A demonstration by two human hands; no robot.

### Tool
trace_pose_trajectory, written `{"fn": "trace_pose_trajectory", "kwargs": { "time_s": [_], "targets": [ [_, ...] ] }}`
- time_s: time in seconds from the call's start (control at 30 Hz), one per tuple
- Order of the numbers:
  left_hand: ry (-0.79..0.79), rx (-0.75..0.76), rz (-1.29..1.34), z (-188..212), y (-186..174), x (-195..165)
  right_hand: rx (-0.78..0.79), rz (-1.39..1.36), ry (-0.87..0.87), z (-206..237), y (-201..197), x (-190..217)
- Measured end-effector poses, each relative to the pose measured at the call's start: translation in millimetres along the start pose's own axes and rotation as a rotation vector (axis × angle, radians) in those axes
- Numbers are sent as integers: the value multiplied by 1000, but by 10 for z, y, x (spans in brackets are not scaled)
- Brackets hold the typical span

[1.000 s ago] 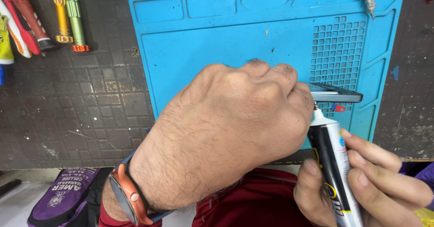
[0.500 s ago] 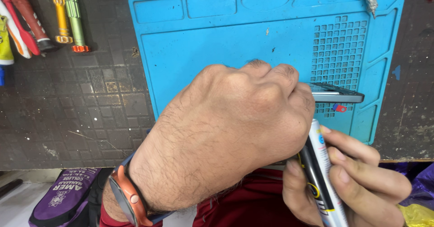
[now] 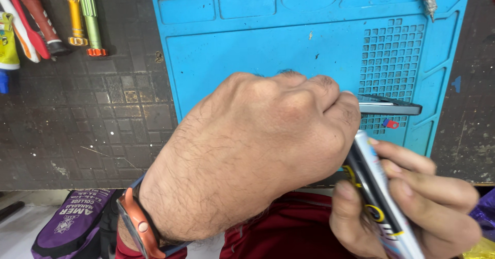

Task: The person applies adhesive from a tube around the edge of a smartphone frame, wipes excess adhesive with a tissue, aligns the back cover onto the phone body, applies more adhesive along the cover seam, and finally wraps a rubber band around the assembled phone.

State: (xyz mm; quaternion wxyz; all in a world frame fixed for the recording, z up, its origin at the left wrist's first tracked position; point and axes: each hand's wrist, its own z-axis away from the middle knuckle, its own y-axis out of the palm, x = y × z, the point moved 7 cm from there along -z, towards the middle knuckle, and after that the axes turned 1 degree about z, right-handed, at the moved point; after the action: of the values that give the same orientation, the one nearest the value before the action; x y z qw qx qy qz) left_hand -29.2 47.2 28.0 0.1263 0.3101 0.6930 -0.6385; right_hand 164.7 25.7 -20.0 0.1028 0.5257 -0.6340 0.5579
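Since the earlier frames, I see that my right hand has drawn the tube lower and tucked its tip in close under my left hand; a second ago the white nozzle stood clear beside the knuckles, and now it is hidden behind them.

Largest first: the blue silicone work mat lies flat on the dark gridded bench, its moulded trays along the top edge and its grid of small pockets on the right, which I judge are there to keep loose parts from rolling off.

Over the mat, my left hand is curled into a loose fist, knuckles up, and covers most of a thin dark slab-like device. Only the device's right end shows, lying over the pocket grid. My fingers are folded down on it, seemingly to steady it, though I cannot see the grip itself.

My right hand wraps the black, white and yellow tube, thumb on the near side and fingers closed round the far side, slanted up toward the device's edge as if to dose something there.

An orange band sits on my left wrist. Screwdrivers lie parked at the upper left of the bench, well apart, and a small red and blue piece rests in the pocket grid just below the device.
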Motion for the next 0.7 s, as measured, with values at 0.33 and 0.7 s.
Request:
{"fn": "trace_pose_trajectory", "kwargs": {
  "time_s": [0.33, 0.7],
  "targets": [
    [-10, 4, 63, 49, -16, 34, 60, 28, 31, 60, -8, -10],
    [1, -5, 26, 34, -30, 38, 52, 255, -5, 195, -112, -21]
  ]
}}
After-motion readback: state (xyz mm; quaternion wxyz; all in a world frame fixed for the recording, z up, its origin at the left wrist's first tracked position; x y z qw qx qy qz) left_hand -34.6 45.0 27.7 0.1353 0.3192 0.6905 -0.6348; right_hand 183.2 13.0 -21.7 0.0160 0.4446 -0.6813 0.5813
